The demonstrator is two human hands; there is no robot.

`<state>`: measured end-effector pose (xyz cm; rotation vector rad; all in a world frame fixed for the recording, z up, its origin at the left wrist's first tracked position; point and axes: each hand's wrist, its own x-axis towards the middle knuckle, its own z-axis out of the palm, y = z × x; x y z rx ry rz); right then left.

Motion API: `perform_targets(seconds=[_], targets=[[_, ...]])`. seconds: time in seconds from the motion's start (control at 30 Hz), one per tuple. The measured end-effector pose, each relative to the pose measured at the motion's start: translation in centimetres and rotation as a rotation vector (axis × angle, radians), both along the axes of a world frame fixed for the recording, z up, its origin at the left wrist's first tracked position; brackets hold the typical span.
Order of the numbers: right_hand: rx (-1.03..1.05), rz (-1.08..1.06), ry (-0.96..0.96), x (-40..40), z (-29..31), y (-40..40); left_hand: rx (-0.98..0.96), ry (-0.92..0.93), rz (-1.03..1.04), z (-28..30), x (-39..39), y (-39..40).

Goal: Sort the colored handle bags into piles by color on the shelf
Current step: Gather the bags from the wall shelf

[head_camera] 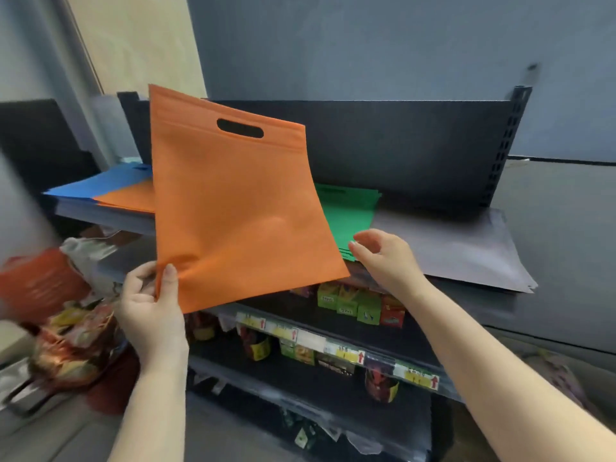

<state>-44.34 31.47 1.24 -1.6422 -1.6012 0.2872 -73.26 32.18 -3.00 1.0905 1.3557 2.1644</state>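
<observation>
Shelving [450,248] holds the sorted stock on its top level. At the left end lies a blue pile [100,183], with an orange pile [130,198] lying partly over its right side. To the right, a green pile [346,211] lies flat; its near corner shows several stacked edges. A grey sheet [466,251] covers the right part of the top level, just beside the green pile. Lower levels carry small cartons [353,303] in green, yellow and red, and a row of price labels [333,346] runs along one shelf edge (the printing is too blurred to read). Packaged goods [73,335] sit at lower left, blurred.

Task item: an orange bag [240,201], held upright in the air in front of the top level, between the orange pile and the green pile and covering part of each. It is a flat, non-woven rectangle with a stitched band near the top and an oval die-cut handle slot [240,128] centred in that band. It is tilted, with the top-left corner highest.

Left hand [153,308]: pinches the bag's lower-left corner, thumb on the front face and fingers behind.

Right hand [383,258]: fingers loosely curled and spread, holding nothing, positioned at the near corner of the green pile just beside the bag's lower-right edge. Contact with either cannot be confirmed.
</observation>
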Motion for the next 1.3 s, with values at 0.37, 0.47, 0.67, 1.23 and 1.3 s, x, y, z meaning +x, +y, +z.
perform_targets(seconds=[0.37, 0.47, 0.67, 1.23, 1.3], targets=[[-0.185, 0.253, 0.505, -14.1, 0.0, 6.4, 0.034, -0.132, 0.081, 0.3, -10.5, -0.1], [-0.199, 0.322, 0.544, -17.9, -0.5, 8.6, 0.025, -0.101, 0.121, 0.5, -14.1, 1.4], [-0.118, 0.343, 0.639, -25.3, -2.3, 12.7, -0.067, 0.019, 0.042, 0.4, -21.8, 5.9], [0.106, 0.157, 0.425, -34.5, -4.8, 25.6, -0.274, 0.429, -0.018, -0.9, -31.9, 23.4], [0.133, 0.134, 0.381, -35.1, -4.5, 27.8, -0.274, 0.490, 0.001, -0.4, -32.5, 26.0]])
